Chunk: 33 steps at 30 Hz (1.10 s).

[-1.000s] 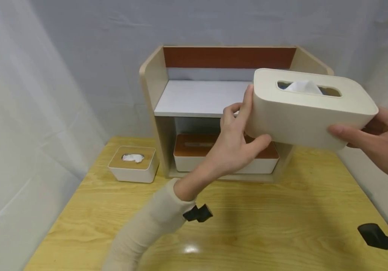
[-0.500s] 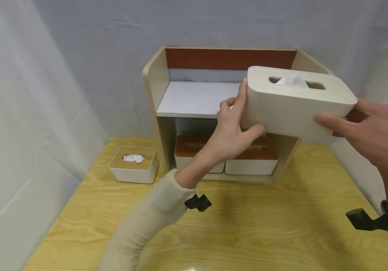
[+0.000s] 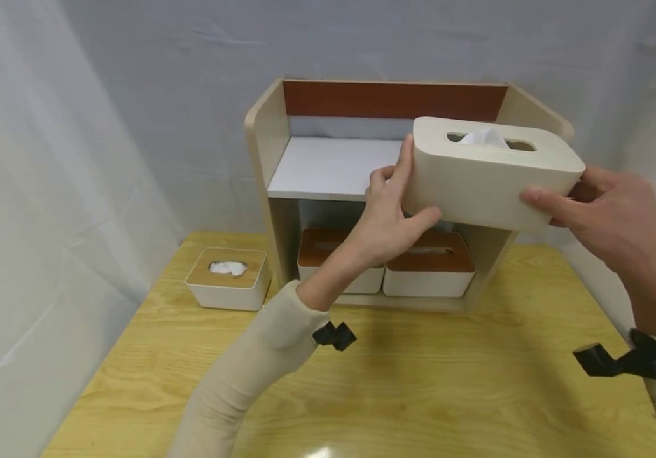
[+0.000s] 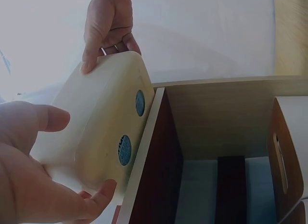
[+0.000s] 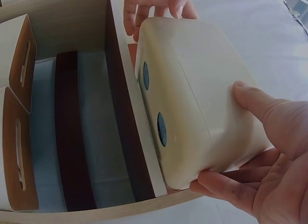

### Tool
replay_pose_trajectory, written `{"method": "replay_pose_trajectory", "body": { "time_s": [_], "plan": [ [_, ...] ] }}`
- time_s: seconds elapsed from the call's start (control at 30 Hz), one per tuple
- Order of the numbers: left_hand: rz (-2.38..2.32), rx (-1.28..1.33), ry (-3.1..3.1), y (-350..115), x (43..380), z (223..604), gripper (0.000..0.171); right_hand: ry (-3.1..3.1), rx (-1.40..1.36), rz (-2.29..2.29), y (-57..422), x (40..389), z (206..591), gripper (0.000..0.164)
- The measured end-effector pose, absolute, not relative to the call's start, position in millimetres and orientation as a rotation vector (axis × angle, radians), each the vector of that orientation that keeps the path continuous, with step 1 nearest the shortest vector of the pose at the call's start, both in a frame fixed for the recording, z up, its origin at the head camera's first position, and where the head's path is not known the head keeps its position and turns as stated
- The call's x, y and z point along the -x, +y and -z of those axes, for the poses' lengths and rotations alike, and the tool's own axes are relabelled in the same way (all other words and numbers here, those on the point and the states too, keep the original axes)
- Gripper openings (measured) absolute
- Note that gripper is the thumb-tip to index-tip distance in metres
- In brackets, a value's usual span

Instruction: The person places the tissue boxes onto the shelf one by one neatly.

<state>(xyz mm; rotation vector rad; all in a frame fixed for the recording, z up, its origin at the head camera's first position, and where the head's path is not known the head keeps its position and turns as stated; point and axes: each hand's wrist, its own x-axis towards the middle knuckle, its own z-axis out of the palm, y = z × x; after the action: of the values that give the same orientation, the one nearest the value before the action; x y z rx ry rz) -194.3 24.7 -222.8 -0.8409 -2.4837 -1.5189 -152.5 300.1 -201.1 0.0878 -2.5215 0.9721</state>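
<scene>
Both hands hold a cream tissue box point(image 3: 471, 187) at the right side of the upper shelf point(image 3: 333, 165), its right end a little lower than the left. A white tissue point(image 3: 485, 138) pokes from the slot on top. The left hand point(image 3: 387, 219) holds the left end, fingers up along the side and thumb low at the front. At the other end, the right hand point(image 3: 620, 213) grips with its thumb on the front and its fingers behind and below. In the left wrist view, two round holes point(image 4: 124, 150) in the box's underside show blue within, close to the shelf board's edge.
Two white boxes with brown slotted lids, a left box point(image 3: 319, 248) and a right box point(image 3: 431, 267), stand side by side in the lower compartment. A smaller tissue box point(image 3: 227, 280) with a light wooden lid sits left of the shelf unit on the wooden table point(image 3: 448, 381).
The hands have carried the cream tissue box left and farther in toward the upper shelf. More of the right lower box now shows. The other boxes stay where they were.
</scene>
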Motion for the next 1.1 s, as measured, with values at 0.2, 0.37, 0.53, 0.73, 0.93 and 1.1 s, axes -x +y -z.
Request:
{"method": "replay_pose_trajectory", "body": {
  "time_s": [0.2,0.37,0.53,0.73,0.93,1.1],
  "plan": [
    [1.518,0.836,-2.491,22.9,197.2,224.9,0.099,-2.541,-0.068,-1.001,298.5,156.1,202.8,0.070],
    [1.507,0.820,-2.493,20.4,200.1,227.7,0.100,-2.550,-0.066,-0.980,294.7,160.2,203.0,0.073],
    [1.525,0.813,-2.483,19.7,202.9,229.5,0.100,-2.533,-0.061,-0.963,292.3,162.0,203.3,0.072],
    [1.480,0.785,-2.481,21.6,205.8,228.9,0.095,-2.493,-0.029,-0.953,286.8,163.5,204.6,0.070],
    [1.391,0.793,-2.468,22.5,207.6,230.9,0.082,-2.437,0.036,-0.968,280.2,162.3,210.1,0.071],
    [1.310,0.803,-2.418,21.3,208.4,233.9,0.078,-2.278,0.004,-1.104,273.9,159.9,218.4,0.065]
  ]
}}
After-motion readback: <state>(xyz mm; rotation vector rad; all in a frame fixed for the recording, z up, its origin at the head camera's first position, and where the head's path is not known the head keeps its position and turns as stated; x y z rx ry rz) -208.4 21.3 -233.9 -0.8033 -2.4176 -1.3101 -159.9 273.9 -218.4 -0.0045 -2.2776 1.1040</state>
